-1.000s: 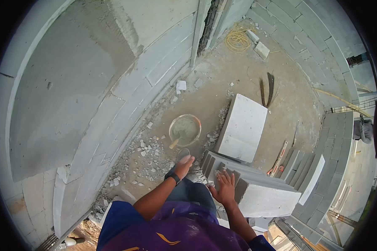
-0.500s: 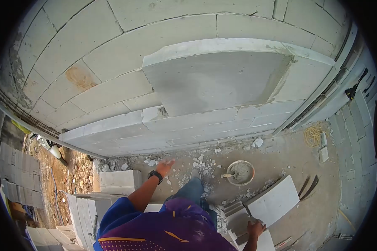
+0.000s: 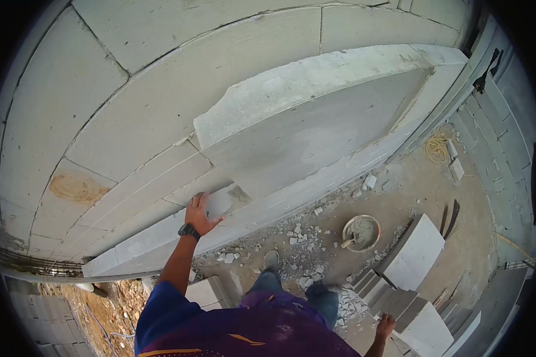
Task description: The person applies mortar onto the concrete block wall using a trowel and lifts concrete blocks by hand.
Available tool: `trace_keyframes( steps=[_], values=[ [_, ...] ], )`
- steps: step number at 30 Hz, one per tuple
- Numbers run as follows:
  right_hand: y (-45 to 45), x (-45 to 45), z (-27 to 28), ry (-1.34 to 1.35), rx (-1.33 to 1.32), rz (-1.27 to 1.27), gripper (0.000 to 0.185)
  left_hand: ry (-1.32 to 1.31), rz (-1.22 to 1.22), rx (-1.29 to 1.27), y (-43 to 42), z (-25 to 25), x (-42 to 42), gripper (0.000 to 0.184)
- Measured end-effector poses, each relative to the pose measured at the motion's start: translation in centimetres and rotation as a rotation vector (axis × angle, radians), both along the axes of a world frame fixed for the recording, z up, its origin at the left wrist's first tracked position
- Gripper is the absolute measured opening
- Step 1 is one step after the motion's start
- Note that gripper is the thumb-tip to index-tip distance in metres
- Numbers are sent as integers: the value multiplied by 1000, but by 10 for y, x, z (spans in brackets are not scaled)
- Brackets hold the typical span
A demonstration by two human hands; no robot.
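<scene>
My left hand (image 3: 201, 215), with a dark watch on its wrist, rests on the top of a low course of pale blocks (image 3: 152, 234). Its fingers are spread, and nothing is in it. Just right of it, a large grey panel-like block (image 3: 304, 134) stands against the wall, with mortar along its right joint. My right hand (image 3: 386, 325) is low at the right, beside a white block (image 3: 426, 331). The fingers there look curled together; whether anything is inside them is hidden.
A round bucket of grey mortar (image 3: 361, 232) with a trowel in it stands on the floor. Broken block chips (image 3: 295, 237) lie around my feet. Stacked blocks (image 3: 412, 243) are at the right, near black strips (image 3: 451, 218) and a coiled yellow cord (image 3: 437, 149).
My left hand has moved up and left from over the floor onto the low block course. My right hand has come off the block it touched. The view has turned and come closer to the wall.
</scene>
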State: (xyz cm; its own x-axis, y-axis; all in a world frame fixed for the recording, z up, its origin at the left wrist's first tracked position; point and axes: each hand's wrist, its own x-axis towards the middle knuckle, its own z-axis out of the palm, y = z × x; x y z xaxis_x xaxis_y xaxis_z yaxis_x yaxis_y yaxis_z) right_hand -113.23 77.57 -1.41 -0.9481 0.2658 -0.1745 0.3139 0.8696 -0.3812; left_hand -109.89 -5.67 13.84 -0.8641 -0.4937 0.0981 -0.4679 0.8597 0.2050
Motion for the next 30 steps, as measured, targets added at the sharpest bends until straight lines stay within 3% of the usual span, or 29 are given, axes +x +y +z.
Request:
trace_keyframes(
  steps=[2,3,4,6,12,17,18,19,20,22,24,26,28,30],
  values=[
    [-86,23,32,-121,-227,-127,32,-135,-96,44,-19,-5,-10,117],
    [-82,41,-12,-199,-185,-31,32,-206,-136,58,-25,-15,-5,125],
    [-117,43,3,-289,-192,-51,33,-127,-215,3,-31,-30,1,130],
    [-155,45,3,-439,-193,-57,41,-111,-186,18,-31,-39,3,132],
    [-241,10,-46,-518,-292,-47,46,-122,-227,-40,-25,-45,-1,127],
    [-266,-49,-175,-666,-259,-19,49,-162,-295,-26,-45,-60,9,123],
    [-269,-69,-206,-658,-252,-70,54,-43,-364,-83,-41,-57,5,90],
    [-271,-88,-237,-657,-245,-113,59,-215,-262,-39,-62,-71,22,106],
    [-271,-106,-268,-657,-240,-150,65,-196,-309,-120,-67,-74,28,102],
    [-273,-152,-328,-531,-229,-303,74,-182,-272,-19,-69,-75,32,100],
    [-283,-209,-382,-440,-274,-363,88,-270,-280,-204,-65,-69,33,103],
    [-286,-253,-416,-562,-219,-238,89,-435,-170,-482,-77,-69,62,113],
    [-274,-272,-452,-717,-156,-124,92,-435,78,-414,-42,-73,50,115],
    [-253,-289,-461,-843,-141,-88,95,-342,44,-504,-43,-87,53,121]
  ],
)
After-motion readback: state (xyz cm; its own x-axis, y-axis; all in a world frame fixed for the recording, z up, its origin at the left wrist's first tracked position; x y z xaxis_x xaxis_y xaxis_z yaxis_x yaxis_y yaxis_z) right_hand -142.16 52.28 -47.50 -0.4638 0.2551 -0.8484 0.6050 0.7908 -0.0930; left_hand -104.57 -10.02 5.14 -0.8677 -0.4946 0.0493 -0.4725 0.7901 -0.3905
